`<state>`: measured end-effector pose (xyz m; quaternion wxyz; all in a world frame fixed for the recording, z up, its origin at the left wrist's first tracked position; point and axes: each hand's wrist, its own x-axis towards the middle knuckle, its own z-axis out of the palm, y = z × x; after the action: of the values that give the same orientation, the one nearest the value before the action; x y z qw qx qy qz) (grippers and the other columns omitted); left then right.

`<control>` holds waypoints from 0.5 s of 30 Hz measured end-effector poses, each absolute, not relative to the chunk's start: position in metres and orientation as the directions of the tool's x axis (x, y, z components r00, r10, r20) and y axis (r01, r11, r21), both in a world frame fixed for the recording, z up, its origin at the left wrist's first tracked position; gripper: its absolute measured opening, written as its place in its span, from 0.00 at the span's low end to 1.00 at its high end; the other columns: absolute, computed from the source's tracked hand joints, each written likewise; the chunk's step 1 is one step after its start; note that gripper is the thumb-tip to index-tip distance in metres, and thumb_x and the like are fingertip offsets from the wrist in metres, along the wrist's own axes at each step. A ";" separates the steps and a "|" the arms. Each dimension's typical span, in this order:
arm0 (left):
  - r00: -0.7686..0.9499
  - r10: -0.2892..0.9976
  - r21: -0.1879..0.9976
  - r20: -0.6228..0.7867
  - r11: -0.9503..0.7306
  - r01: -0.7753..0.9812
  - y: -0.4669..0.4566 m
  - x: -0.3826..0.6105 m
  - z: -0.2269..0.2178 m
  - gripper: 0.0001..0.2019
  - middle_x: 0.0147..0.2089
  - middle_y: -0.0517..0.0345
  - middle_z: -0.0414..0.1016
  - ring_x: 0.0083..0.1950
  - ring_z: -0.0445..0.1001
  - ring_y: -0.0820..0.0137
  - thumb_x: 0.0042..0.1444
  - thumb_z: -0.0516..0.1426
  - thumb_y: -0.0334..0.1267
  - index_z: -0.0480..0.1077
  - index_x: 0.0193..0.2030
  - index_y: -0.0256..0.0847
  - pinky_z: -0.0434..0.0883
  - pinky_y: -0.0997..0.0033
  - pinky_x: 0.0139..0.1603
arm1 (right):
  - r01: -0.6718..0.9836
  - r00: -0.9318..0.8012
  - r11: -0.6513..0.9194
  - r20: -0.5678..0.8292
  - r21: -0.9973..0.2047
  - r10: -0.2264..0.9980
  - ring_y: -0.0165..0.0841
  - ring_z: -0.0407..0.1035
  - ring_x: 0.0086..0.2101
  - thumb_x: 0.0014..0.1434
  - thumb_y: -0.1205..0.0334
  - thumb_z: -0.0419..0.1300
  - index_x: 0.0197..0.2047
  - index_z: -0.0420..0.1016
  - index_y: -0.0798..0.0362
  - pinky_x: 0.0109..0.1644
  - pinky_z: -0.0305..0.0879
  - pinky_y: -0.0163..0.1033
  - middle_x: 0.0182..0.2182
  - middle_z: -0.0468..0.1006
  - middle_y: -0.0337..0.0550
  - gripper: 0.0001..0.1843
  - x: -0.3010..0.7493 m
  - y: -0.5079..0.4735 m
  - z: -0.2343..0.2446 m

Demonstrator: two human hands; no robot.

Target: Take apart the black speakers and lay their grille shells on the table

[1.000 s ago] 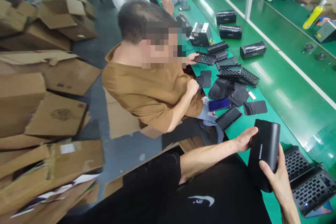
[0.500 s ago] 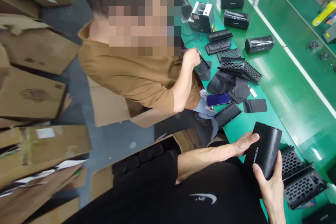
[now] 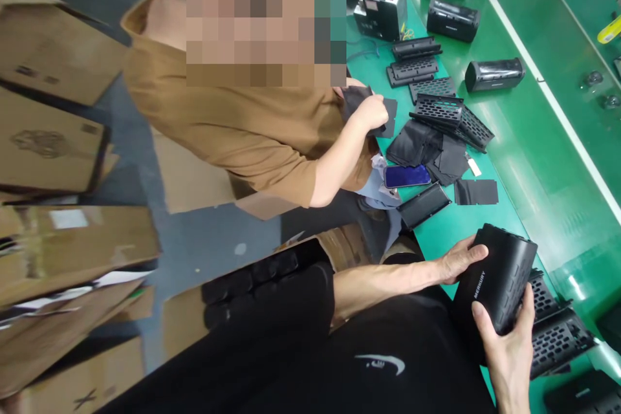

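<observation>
I hold a black rounded casing (image 3: 499, 281) with white lettering over the near edge of the green bench (image 3: 524, 162). My left hand (image 3: 458, 260) grips its upper left side, fingers curled on the shell. My right hand (image 3: 507, 336) wraps round its lower end from below, thumb on the front. Just right of the casing lie black perforated grille panels (image 3: 553, 330).
A co-worker in a brown shirt (image 3: 233, 123) sits to my left, a hand (image 3: 371, 113) on black sheets. More grilles (image 3: 451, 116), black sheets (image 3: 475, 191), a phone (image 3: 406, 176), a long black part (image 3: 423, 205) and finished black units (image 3: 495, 73) lie on the bench. Cardboard boxes (image 3: 58, 142) pile at left.
The view has swung down and left. The casing has tilted a little in my hands. The co-worker put down a grille and now holds black sheets.
</observation>
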<state>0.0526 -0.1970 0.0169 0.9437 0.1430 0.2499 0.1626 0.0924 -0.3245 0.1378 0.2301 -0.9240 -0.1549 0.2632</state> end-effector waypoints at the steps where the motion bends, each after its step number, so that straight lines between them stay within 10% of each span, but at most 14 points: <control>1: 0.815 0.393 0.362 -0.425 0.899 -0.245 -0.196 0.052 0.019 0.48 0.44 0.54 0.80 0.42 0.75 0.65 0.27 0.78 0.68 0.76 0.53 0.40 0.72 0.64 0.49 | 0.155 0.809 -0.844 -0.425 -0.513 0.407 0.66 0.66 0.65 0.51 0.21 0.66 0.83 0.45 0.53 0.67 0.62 0.69 0.71 0.66 0.67 0.71 0.093 -0.325 0.138; 9: 0.775 0.442 0.424 -0.452 0.871 -0.250 -0.194 0.044 0.033 0.19 0.39 0.67 0.80 0.43 0.79 0.71 0.54 0.66 0.48 0.76 0.50 0.42 0.71 0.66 0.51 | 0.133 0.774 -0.832 -0.468 -0.539 0.427 0.63 0.67 0.66 0.53 0.23 0.67 0.83 0.42 0.51 0.70 0.60 0.68 0.70 0.68 0.64 0.70 0.100 -0.330 0.135; 15: 0.740 0.458 0.455 -0.492 0.860 -0.230 -0.192 0.045 0.037 0.31 0.43 0.60 0.82 0.44 0.78 0.67 0.44 0.74 0.54 0.76 0.50 0.38 0.72 0.67 0.50 | 0.138 0.778 -0.825 -0.456 -0.548 0.433 0.63 0.67 0.65 0.54 0.25 0.67 0.83 0.42 0.50 0.69 0.61 0.68 0.69 0.68 0.63 0.68 0.101 -0.335 0.133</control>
<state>0.0446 -0.1921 0.0365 0.9140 0.1858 0.3076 0.1882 0.1011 -0.3349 0.1334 0.2508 -0.9088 -0.1572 0.2941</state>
